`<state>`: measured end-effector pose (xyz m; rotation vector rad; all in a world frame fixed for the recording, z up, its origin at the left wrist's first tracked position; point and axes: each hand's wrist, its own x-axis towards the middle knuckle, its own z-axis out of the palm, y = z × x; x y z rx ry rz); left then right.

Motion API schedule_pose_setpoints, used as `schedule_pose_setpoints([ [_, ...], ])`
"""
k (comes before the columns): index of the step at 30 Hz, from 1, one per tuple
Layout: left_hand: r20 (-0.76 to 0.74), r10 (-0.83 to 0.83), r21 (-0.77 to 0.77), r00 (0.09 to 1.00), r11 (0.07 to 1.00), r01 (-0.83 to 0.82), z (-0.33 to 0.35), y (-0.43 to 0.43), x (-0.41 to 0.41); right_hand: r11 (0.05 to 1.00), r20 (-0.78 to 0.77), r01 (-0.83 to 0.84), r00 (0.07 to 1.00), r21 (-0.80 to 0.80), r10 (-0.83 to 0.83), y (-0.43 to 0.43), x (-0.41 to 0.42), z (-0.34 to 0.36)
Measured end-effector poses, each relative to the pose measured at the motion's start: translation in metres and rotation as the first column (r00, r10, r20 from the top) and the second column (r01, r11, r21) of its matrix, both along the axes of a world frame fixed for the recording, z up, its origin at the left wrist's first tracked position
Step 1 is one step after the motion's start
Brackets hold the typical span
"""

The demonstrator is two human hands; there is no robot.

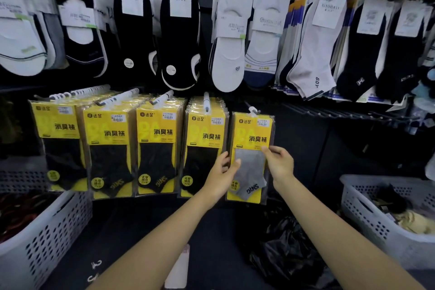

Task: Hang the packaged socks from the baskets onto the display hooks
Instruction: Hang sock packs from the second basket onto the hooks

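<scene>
Head view: the step in hand is hanging one pack. A grey-sock pack point(253, 134) sits at the right end of the rack's lower row, just beside four hooks loaded with black-sock packs point(156, 146). Both hands are on it. The left hand point(223, 172) grips its left edge, with the thumb across the front and the fingers behind. The right hand point(277, 162) pinches the right edge near the bottom of the yellow card. The pack's white hanger tab point(253, 110) is up at hook height, but the hook itself is lost in the dark behind it. It may be threaded already; I cannot tell.

As I judge it, the next move is to push the tab fully back along the hook, let the pack hang square with its neighbours, then let go and reach into a basket for another.

The left basket point(47, 231) is cut off at the frame's lower left corner and its contents are dim. The right basket point(376, 216) holds dark and pale bundles too blurred to name. A black plastic bag point(287, 254) lies on the floor between the forearms and that basket.
</scene>
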<state>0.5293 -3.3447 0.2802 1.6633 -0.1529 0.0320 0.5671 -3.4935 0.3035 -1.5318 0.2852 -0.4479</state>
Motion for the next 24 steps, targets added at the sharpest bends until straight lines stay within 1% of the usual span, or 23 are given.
schedule_pose_setpoints([
  [2, -0.014, -0.011, 0.028, 1.0, 1.0, 0.011, -0.02, 0.008, -0.005, 1.0, -0.063, -0.001, 0.998, -0.026, 0.0, -0.005, -0.01, -0.019],
  [5, -0.051, -0.005, 0.062, 0.999, 0.998, 0.008, -0.062, 0.026, -0.024, 0.995, -0.177, -0.088, 0.981, -0.039, 0.079, -0.007, -0.034, -0.061],
  [7, -0.117, 0.021, 0.079, 0.993, 0.997, -0.012, -0.099, 0.042, -0.045, 0.99, -0.245, -0.137, 0.961, -0.028, 0.126, -0.003, -0.055, -0.097],
  [9, -0.21, 0.056, 0.068, 0.976, 0.997, -0.042, -0.139, 0.061, -0.072, 0.972, -0.348, -0.233, 0.913, -0.013, 0.214, 0.007, -0.082, -0.14],
  [11, -0.289, 0.111, 0.055, 0.951, 0.994, -0.1, -0.181, 0.082, -0.103, 0.942, -0.461, -0.335, 0.836, -0.003, 0.296, 0.019, -0.11, -0.189],
  [13, -0.363, 0.216, 0.049, 0.906, 0.976, -0.213, -0.225, 0.103, -0.139, 0.923, -0.576, -0.386, 0.752, 0.01, 0.32, 0.027, -0.139, -0.24],
  [15, -0.426, 0.368, 0.106, 0.827, 0.927, -0.359, -0.265, 0.121, -0.176, 0.916, -0.683, -0.4, 0.662, 0.027, 0.309, 0.031, -0.167, -0.286],
  [16, -0.456, 0.431, 0.145, 0.779, 0.899, -0.413, -0.283, 0.128, -0.193, 0.919, -0.715, -0.392, 0.632, 0.036, 0.297, 0.03, -0.179, -0.305],
  [17, -0.491, 0.466, 0.189, 0.736, 0.882, -0.432, -0.299, 0.134, -0.208, 0.926, -0.742, -0.376, 0.607, 0.045, 0.283, 0.029, -0.19, -0.32],
  [19, -0.543, 0.477, 0.271, 0.691, 0.879, -0.393, -0.324, 0.144, -0.23, 0.922, -0.789, -0.377, 0.539, 0.086, 0.294, 0.028, -0.206, -0.343],
  [21, -0.577, 0.48, 0.298, 0.661, 0.877, -0.377, -0.34, 0.154, -0.242, 0.901, -0.813, -0.412, 0.476, 0.132, 0.337, 0.031, -0.214, -0.356],
  [24, -0.653, 0.481, 0.317, 0.586, 0.875, -0.365, -0.352, 0.166, -0.24, 0.875, -0.808, -0.443, 0.434, 0.194, 0.398, 0.042, -0.211, -0.37],
])
